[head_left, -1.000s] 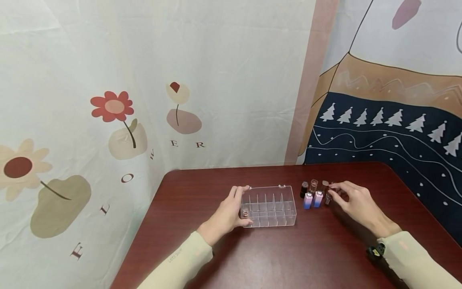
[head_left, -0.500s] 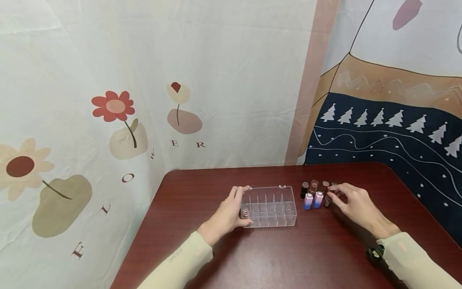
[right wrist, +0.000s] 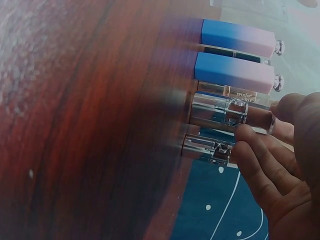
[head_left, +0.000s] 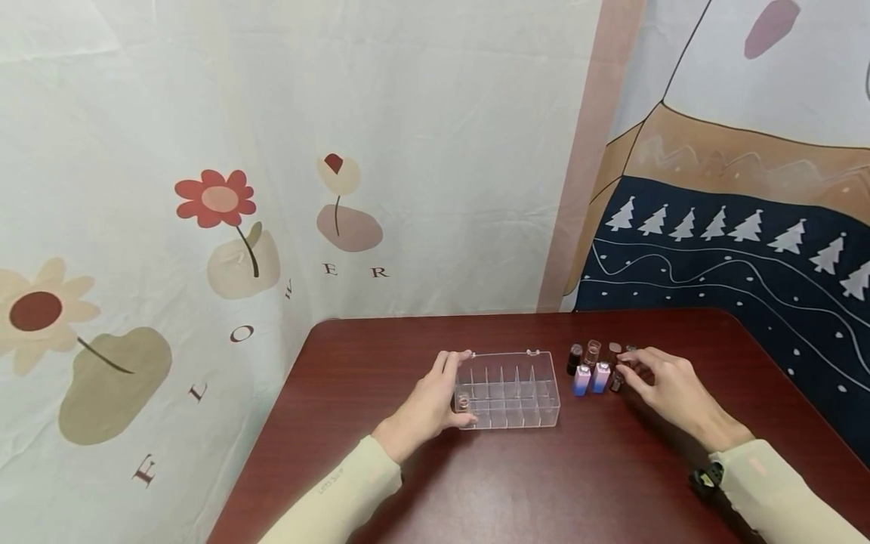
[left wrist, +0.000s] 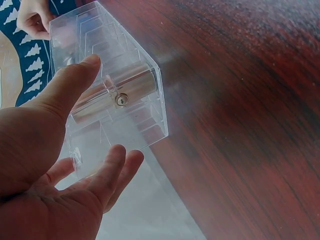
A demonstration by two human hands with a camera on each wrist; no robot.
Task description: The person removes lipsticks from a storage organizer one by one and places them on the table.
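My left hand (head_left: 424,400) grips the left end of a clear compartment box (head_left: 516,415), thumb at the front and fingers behind. One lipstick tube (left wrist: 117,95) lies in the box's left end, best seen in the left wrist view. At the right, my right hand (head_left: 669,385) is among standing lipstick tubes. The right wrist view shows its thumb and fingertips pinching the upper part of a clear-capped lipstick (right wrist: 220,110). Beside that stands a shorter clear tube (right wrist: 205,148), close to the fingers. Part of the group is hidden behind the hand.
Two blue-and-pink lipsticks (head_left: 581,381) stand at the front of the group. Behind them are a black tube (head_left: 575,359) and a clear-and-brown tube (head_left: 593,353). Everything rests on a dark red wooden table (head_left: 381,347), with printed cloth (head_left: 442,151) hanging behind.
The right hand stays almost in place at the tubes, with only slight finger movement. The left hand and box keep their place. The head view has shifted slightly.
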